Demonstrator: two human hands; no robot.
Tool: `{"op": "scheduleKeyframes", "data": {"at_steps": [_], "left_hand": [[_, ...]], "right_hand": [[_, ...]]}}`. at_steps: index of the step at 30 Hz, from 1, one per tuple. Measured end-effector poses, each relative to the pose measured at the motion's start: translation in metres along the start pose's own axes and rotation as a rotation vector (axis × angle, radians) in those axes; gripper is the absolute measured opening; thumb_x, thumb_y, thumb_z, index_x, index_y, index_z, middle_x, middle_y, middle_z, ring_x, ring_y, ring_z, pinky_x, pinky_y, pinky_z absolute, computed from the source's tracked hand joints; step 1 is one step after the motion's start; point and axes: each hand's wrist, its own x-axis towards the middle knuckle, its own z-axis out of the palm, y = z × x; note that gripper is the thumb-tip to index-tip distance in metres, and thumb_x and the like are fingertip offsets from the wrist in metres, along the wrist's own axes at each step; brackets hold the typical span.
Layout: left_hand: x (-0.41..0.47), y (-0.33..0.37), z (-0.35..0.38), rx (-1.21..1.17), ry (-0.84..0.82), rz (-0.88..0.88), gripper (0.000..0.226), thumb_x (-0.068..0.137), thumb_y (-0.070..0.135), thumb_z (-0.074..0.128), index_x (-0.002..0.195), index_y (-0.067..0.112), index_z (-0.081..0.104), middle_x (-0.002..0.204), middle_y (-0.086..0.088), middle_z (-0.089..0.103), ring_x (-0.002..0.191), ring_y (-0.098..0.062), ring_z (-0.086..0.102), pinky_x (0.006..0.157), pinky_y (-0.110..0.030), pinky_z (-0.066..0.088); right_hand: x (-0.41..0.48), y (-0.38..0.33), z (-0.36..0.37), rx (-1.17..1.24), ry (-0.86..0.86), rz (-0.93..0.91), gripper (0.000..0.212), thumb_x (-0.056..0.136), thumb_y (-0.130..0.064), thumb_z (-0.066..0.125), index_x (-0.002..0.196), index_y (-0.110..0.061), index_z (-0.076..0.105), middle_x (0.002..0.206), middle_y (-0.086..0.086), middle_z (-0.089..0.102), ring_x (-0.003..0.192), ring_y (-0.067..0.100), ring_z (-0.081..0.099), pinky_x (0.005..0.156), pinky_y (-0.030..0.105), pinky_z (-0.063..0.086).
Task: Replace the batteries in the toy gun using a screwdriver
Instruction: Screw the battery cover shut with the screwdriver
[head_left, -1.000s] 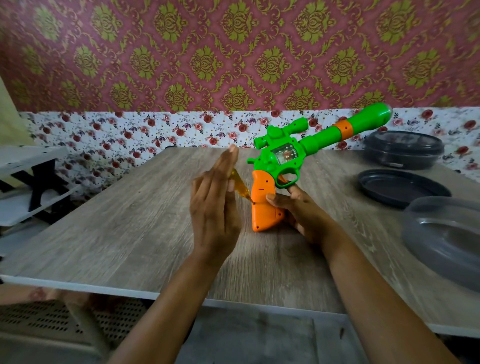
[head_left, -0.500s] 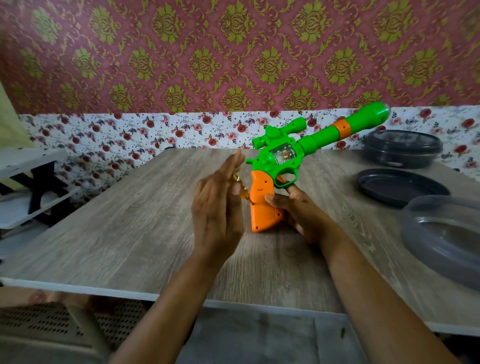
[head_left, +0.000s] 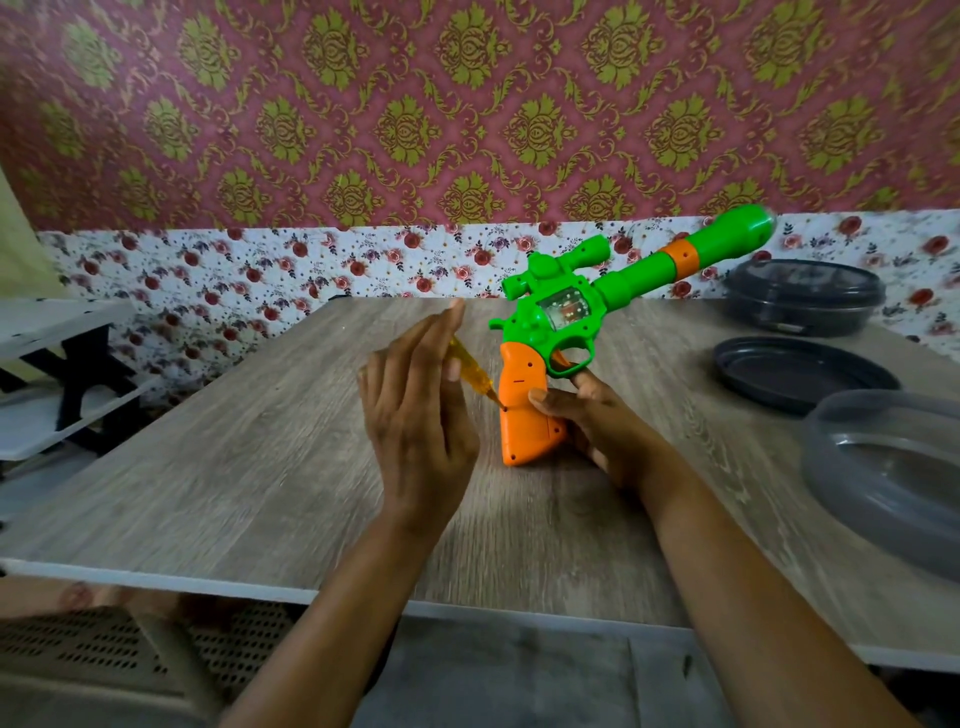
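My toy gun (head_left: 527, 332), green with an orange grip and barrel band, stands butt-down at centre frame, its barrel slanting to the upper right. My yellow see-through screwdriver (head_left: 470, 367) tilts down-right, its tip touching the grip's left edge.

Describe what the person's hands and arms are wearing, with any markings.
Nothing is worn. The left hand and right hand are bare: no gloves, rings or watch visible. The left forearm and right forearm are bare too; no sleeve shows in frame.

Left hand (head_left: 415, 421) and right hand (head_left: 605, 426) are bare, forearms (head_left: 753, 597) likewise uncovered.
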Motion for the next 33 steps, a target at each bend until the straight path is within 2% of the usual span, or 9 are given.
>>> {"op": "scheduleKeyframes", "data": {"at_steps": [5,7,10,15,19,22,25,29,33], "left_hand": [[0.0002,-0.0011,0.0008,-0.047,-0.022,0.042,0.029,0.096,0.017,0.045,0.123,0.015,0.052,0.127,-0.004,0.054,0.113,-0.012,0.049,0.088,-0.024,0.036],[-0.0001,-0.0016,0.0004,-0.062,-0.009,0.044,0.023,0.097,0.024,0.047,0.118,0.019,0.054,0.119,-0.005,0.049,0.109,-0.012,0.045,0.084,-0.024,0.039],[0.0,-0.002,-0.0008,-0.068,0.02,0.045,0.019,0.096,0.02,0.048,0.114,0.019,0.056,0.104,0.0,0.049,0.095,-0.015,0.048,0.073,-0.032,0.043],[-0.0005,0.0005,0.0019,-0.076,-0.057,0.028,0.037,0.094,0.01,0.041,0.131,0.012,0.042,0.116,0.004,0.059,0.098,-0.013,0.055,0.081,-0.026,0.037],[-0.0005,-0.0009,0.0015,-0.086,-0.033,0.022,0.036,0.093,0.013,0.045,0.129,0.009,0.046,0.126,0.002,0.055,0.11,-0.009,0.051,0.086,-0.024,0.039],[0.0003,-0.0019,0.0009,-0.079,-0.011,0.027,0.027,0.095,0.025,0.049,0.12,0.015,0.053,0.109,0.001,0.056,0.098,-0.013,0.051,0.077,-0.03,0.043],[-0.0001,-0.003,0.0006,-0.059,-0.007,0.016,0.02,0.096,0.024,0.048,0.114,0.018,0.055,0.094,-0.006,0.063,0.088,-0.015,0.052,0.067,-0.034,0.043],[-0.0007,-0.0014,0.0021,-0.089,-0.047,0.0,0.033,0.096,0.014,0.044,0.129,0.013,0.045,0.105,-0.003,0.065,0.092,-0.013,0.056,0.076,-0.029,0.04],[-0.0008,0.0018,0.0014,-0.143,-0.074,0.007,0.039,0.093,0.011,0.045,0.131,0.011,0.043,0.115,0.001,0.059,0.102,-0.014,0.057,0.082,-0.029,0.044]], "right_hand": [[0.0021,0.0019,-0.0018,-0.007,-0.013,0.001,0.062,0.08,-0.019,0.068,0.135,-0.022,0.04,0.124,0.005,0.062,0.11,0.022,0.062,0.095,0.043,0.049],[0.0026,0.0029,-0.0015,-0.003,-0.027,-0.011,0.065,0.074,-0.021,0.07,0.133,-0.023,0.043,0.124,0.005,0.063,0.109,0.022,0.062,0.094,0.043,0.05],[0.0022,0.003,-0.0011,0.004,-0.025,-0.019,0.062,0.076,-0.019,0.07,0.132,-0.023,0.043,0.123,0.005,0.063,0.107,0.02,0.063,0.091,0.04,0.052],[0.0007,0.0015,-0.0017,-0.022,-0.015,-0.012,0.049,0.086,-0.014,0.059,0.131,-0.023,0.043,0.121,0.004,0.063,0.105,0.018,0.064,0.087,0.035,0.053],[0.002,0.0024,-0.002,-0.028,-0.006,-0.012,0.05,0.085,-0.015,0.06,0.132,-0.023,0.043,0.122,0.004,0.063,0.105,0.018,0.063,0.088,0.035,0.053],[0.0026,0.0024,-0.0018,-0.025,-0.007,-0.016,0.056,0.081,-0.018,0.062,0.133,-0.022,0.042,0.124,0.005,0.061,0.107,0.019,0.063,0.087,0.035,0.053],[0.0022,0.0022,-0.0023,-0.027,-0.014,-0.019,0.06,0.078,-0.02,0.063,0.134,-0.022,0.042,0.123,0.004,0.062,0.106,0.019,0.063,0.088,0.036,0.053],[0.0022,0.0024,-0.0026,-0.023,-0.016,-0.017,0.05,0.086,-0.014,0.058,0.132,-0.024,0.043,0.117,0.0,0.065,0.099,0.013,0.066,0.079,0.029,0.057],[0.0012,0.001,-0.0018,-0.021,-0.016,-0.011,0.049,0.086,-0.014,0.058,0.132,-0.025,0.042,0.121,0.002,0.063,0.104,0.016,0.064,0.085,0.034,0.055]]}}
